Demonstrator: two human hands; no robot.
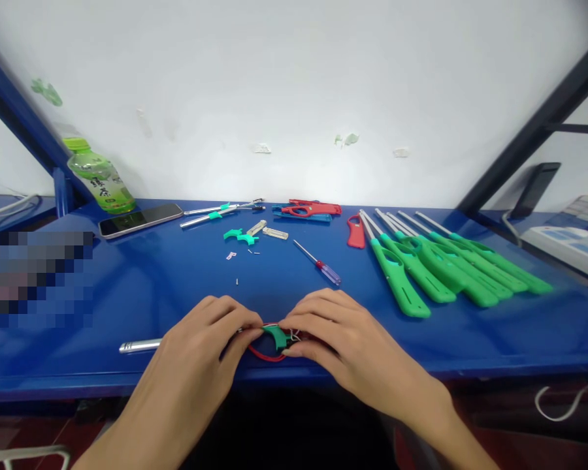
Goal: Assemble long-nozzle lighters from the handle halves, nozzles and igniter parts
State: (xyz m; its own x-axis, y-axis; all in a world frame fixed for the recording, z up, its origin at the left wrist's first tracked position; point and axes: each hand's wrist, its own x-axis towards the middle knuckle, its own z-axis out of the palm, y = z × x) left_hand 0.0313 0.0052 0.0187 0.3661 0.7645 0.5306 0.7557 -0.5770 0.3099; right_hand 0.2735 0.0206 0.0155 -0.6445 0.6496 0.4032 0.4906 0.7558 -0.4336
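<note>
Nearest, I see my left hand (210,339) and right hand (333,333) pinched shut on a red-and-green lighter (273,341) at the blue table (176,287) edge, screwdriver (318,263) beyond, green lighters (436,261) right, bottle (100,177) label unreadable.

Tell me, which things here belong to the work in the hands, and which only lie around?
In hand:
left hand
right hand
half-assembled long lighter with red body
its green plastic trigger

Lying about:
row of green long lighters
small red-handled screwdriver
green tea bottle
smartphone
</note>
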